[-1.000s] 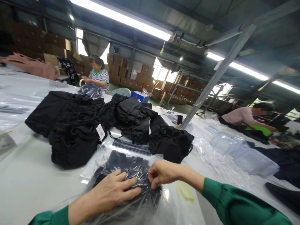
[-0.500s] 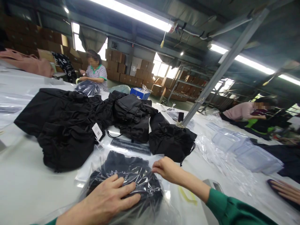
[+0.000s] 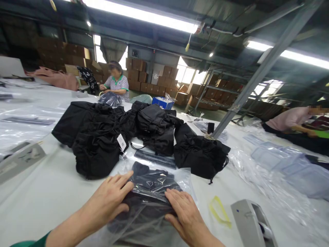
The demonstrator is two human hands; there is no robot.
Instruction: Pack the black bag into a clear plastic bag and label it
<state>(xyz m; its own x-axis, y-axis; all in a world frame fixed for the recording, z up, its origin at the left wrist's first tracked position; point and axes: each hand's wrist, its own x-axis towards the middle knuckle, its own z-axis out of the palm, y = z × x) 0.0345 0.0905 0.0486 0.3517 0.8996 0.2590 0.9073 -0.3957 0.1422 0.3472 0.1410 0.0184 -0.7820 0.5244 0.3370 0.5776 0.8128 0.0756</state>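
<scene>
In the head view a clear plastic bag (image 3: pixel 146 226) with a folded black fabric item (image 3: pixel 154 176) inside lies flat on the white table. My left hand (image 3: pixel 109 195) rests on the bag's left side, fingers stretched out and thumb apart. On its right side my right hand (image 3: pixel 183 211) lies open, fingers extended over the plastic. Neither hand grips anything. Just beyond the bag is a dark striped strip (image 3: pixel 155 159). Black drawstring bags (image 3: pixel 100 147) are heaped behind, one with a white tag (image 3: pixel 121 142). Another black drawstring bag (image 3: pixel 202 152) sits to the right.
A yellow tape loop (image 3: pixel 219 212) and a grey tape dispenser (image 3: pixel 253 223) lie right of my right hand. Another grey device (image 3: pixel 20 159) is at left. A metal post (image 3: pixel 262 73) rises from the table. Clear plastic bags (image 3: pixel 288 164) spread rightward. Two people work farther off.
My right hand has moved from the bag's far right edge down onto its top, fingers flattened. My left hand has shifted left. The plastic looks smoother, and the view has turned left.
</scene>
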